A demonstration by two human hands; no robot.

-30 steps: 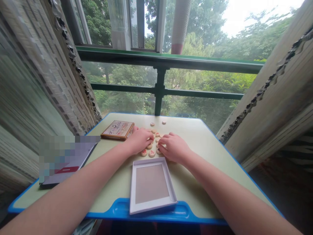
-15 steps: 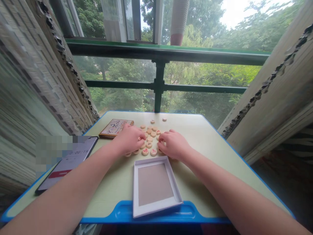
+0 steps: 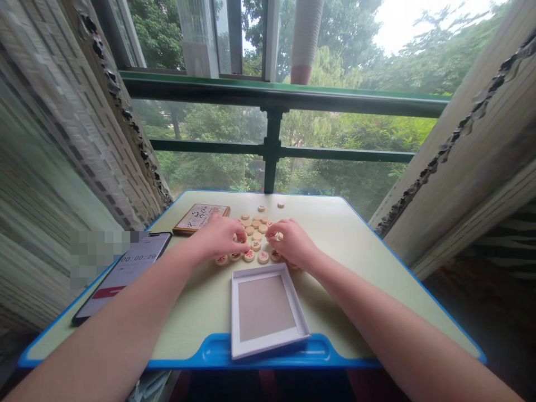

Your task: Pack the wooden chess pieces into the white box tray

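Several round wooden chess pieces [image 3: 257, 226] with red or dark characters lie scattered in the middle of a pale green table [image 3: 355, 262]. My left hand [image 3: 220, 237] rests on the left side of the pile, fingers curled over pieces. My right hand [image 3: 291, 243] sits on the right side, fingertips pinched around a piece. Just in front of both hands lies an empty white shallow box tray [image 3: 267, 309] with a grey bottom.
A box lid with printed characters [image 3: 201, 218] lies at the back left. A phone showing a timer [image 3: 125, 273] lies at the left edge. The table has a blue rim [image 3: 268, 357]. A green railing [image 3: 272, 145] and window stand behind; woven blinds hang on both sides.
Both hands have shifted slightly among the pieces, drawing closer together over the pile. More pieces show in a row near the tray. The phone timer has advanced.
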